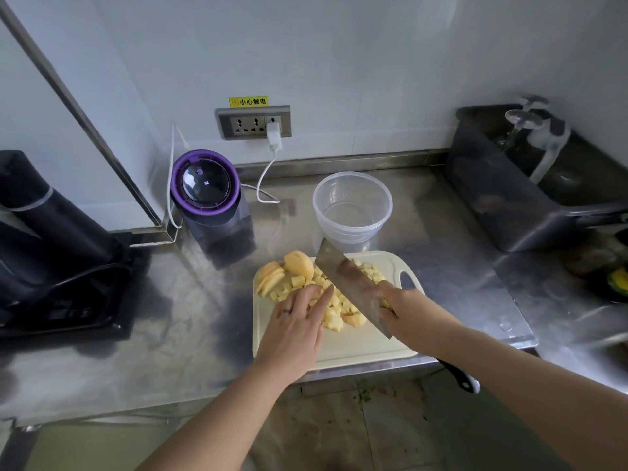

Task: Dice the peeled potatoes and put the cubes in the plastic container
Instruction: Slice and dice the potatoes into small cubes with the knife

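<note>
On the board [356,345], pale-yellow potato cubes [337,309] heap under the flat left hand [295,322]; right hand [409,312] grips cleaver [350,280].

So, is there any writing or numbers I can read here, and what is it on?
"小心触电": on the yellow sticker above the socket panel.
Purple-rimmed appliance: a small lit mark on its lid, too small to read.
Nothing else is legible.

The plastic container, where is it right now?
In the head view the plastic container stands empty on the steel counter just behind the white cutting board, past the tip of the cleaver, right of the purple-lidded appliance.
</note>
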`<state>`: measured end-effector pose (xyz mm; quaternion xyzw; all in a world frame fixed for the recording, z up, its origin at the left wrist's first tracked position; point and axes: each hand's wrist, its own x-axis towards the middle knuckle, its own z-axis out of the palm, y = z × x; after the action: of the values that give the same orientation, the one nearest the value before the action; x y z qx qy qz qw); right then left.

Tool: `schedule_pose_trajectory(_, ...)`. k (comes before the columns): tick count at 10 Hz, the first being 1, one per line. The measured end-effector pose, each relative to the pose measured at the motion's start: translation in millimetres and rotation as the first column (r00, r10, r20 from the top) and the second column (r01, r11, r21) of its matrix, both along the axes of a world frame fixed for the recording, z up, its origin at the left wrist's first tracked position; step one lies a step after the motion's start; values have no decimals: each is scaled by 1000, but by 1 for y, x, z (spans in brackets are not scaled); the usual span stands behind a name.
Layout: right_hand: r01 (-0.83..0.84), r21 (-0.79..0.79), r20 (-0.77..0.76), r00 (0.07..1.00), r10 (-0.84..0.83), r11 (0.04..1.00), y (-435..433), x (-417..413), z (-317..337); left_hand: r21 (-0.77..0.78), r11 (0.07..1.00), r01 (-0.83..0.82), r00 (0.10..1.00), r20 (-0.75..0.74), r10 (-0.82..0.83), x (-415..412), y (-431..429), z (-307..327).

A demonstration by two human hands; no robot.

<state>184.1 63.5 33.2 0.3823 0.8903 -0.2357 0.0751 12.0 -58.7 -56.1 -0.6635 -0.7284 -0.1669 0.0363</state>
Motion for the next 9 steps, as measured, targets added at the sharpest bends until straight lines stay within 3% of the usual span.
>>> schedule_pose_trajectory(1,-84,188,103,992,66,979,-1,2,3,0,999,-45,989,143,45,-4,-2,17)
schedule_pose_trajectory(2,-183,387,171,977,125,904,4,8,7,99,926,-364,815,515,265,-23,1,34)
schedule_pose_trajectory(3,-351,547,239,936,260,760,15,19,5,53,920,-389,665,708,240,-44,13,51)
schedule_pose_trajectory(4,-404,557,249,915,319,726,18,23,6,-185,980,-75,631,752,190,-38,28,74)
schedule_pose_trajectory(5,-413,564,208,909,361,716,18,23,5,-327,938,117,676,718,166,-23,42,79)
schedule_pose_trajectory(7,-423,581,168,899,405,696,18,19,6,-361,918,164,656,735,172,-14,61,67)
schedule_pose_trajectory(9,-383,582,147,917,371,717,16,20,4,-306,952,-9,548,795,261,-25,63,58)
